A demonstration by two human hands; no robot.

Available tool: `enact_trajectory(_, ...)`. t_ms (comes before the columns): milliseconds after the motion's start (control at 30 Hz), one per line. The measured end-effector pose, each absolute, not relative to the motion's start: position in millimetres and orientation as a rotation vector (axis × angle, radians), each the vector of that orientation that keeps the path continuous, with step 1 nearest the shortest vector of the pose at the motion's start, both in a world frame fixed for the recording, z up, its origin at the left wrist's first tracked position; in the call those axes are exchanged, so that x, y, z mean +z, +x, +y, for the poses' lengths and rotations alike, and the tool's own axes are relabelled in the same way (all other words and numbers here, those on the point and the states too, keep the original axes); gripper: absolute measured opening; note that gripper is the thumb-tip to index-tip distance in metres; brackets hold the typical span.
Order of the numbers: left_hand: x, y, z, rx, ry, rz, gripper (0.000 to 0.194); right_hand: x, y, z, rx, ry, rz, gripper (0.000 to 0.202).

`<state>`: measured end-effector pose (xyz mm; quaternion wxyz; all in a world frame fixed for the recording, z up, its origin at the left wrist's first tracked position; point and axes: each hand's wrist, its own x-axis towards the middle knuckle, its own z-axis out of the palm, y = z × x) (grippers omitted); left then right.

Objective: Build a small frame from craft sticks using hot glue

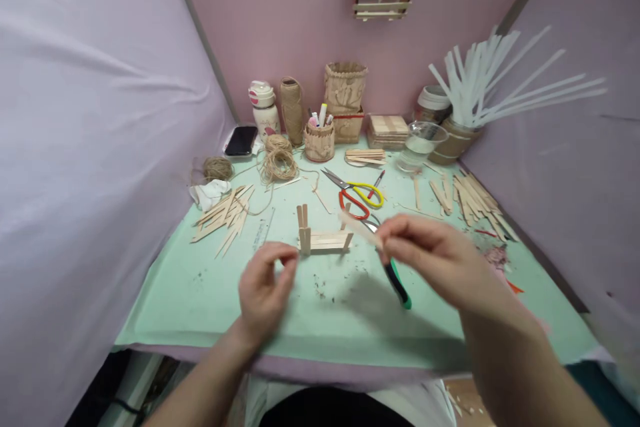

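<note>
A small structure of wooden craft sticks [327, 241] stands mid-table, with flat slats along its base and short uprights at its ends. Close to its left corner, my left hand [267, 287] is curled with thumb and index fingertip pressed together. Whether those fingertips touch the structure or hold something small, I cannot tell. My right hand [430, 253] pinches a craft stick [361, 229], blurred by motion and pointing up and left, right of the structure. Under that hand lie green-and-black-handled pliers [397, 283]; their head is partly covered. Scissors [356, 193] with red and yellow handles lie just behind.
Loose craft sticks lie at left [225, 213] and right [477, 203]. Behind are twine coils [279, 165], a phone [242, 141], a bottle [264, 110], a marker holder [319, 141], a clear cup [419, 147] and upright white glue sticks [473, 87]. Fabric walls flank the table.
</note>
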<state>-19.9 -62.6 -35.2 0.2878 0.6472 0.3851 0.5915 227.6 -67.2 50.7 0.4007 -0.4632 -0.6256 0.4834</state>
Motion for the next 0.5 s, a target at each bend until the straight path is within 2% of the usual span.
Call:
enact_trajectory(167,-52,23,-103,1.25,1.381,0.861,0.02,-15,212,-116,1.686,-1.105,-1.254,0.024)
enact_trajectory(367,-55,33,-102,1.149,1.342,0.872,0.01,-36,212,-123,1.744,-1.096,-1.121,0.029)
enact_trajectory(500,-56,34,-103,1.136,1.298,0.933,0.011,-40,210,-124,1.785,-1.078,-1.04,0.034)
